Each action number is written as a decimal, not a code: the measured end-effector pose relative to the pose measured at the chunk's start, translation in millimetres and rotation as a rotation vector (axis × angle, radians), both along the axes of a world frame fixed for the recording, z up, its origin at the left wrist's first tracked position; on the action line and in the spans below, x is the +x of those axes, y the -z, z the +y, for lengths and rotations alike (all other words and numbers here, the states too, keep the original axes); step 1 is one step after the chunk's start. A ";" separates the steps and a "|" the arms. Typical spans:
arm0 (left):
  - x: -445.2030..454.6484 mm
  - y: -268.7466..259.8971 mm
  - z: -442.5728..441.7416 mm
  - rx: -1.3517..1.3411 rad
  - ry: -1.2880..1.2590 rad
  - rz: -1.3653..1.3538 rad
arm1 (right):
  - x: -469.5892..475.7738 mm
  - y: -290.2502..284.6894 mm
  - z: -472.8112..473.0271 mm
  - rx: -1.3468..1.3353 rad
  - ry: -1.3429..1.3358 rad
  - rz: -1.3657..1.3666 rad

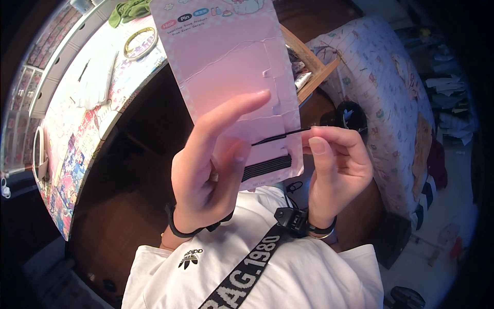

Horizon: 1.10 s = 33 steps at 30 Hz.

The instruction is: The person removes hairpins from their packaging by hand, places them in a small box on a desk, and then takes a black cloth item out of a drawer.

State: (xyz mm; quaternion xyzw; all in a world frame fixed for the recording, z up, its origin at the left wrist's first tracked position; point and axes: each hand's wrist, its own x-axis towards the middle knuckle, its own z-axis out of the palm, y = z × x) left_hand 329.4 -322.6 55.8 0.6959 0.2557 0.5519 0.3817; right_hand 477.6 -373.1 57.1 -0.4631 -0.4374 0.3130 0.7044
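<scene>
A pink cardboard hair pin card (pixel 231 77) is held up before my chest in my left hand (pixel 216 162). The thumb lies on its face near the lower edge, and the index finger reaches across the front. My right hand (pixel 335 166) pinches the end of a black hair pin (pixel 279 136) between thumb and index finger, at the card's right edge. This pin lies across the card, its other end near my left thumb. Below it, several black hair pins (pixel 267 167) sit in a tight row on the card. The card's middle has creases and small cut slots.
On the left, a table with a patterned cover (pixel 104 112) bears a tape roll (pixel 140 43), white sheets and a green cloth (pixel 129 11). Behind the card is an open wooden drawer (pixel 312 77) with small items. A bed with printed bedding (pixel 366 77) stands on the right.
</scene>
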 end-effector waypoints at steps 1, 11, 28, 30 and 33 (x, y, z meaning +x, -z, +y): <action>0.0 1.1 -0.6 0.002 -0.001 0.003 | -2.2 0.4 0.5 -0.004 0.000 0.000; 7.4 8.7 -3.2 0.011 0.036 -0.062 | -17.8 7.6 5.6 0.034 0.218 -0.013; 10.3 7.3 -3.0 0.086 0.173 -0.135 | -24.5 17.5 11.9 0.262 0.306 -0.152; 10.9 7.5 -4.2 0.079 0.152 -0.134 | -21.5 18.3 12.7 0.285 0.327 -0.273; 9.5 9.8 -1.4 0.069 0.148 -0.144 | -16.7 20.7 12.8 0.302 0.299 -0.380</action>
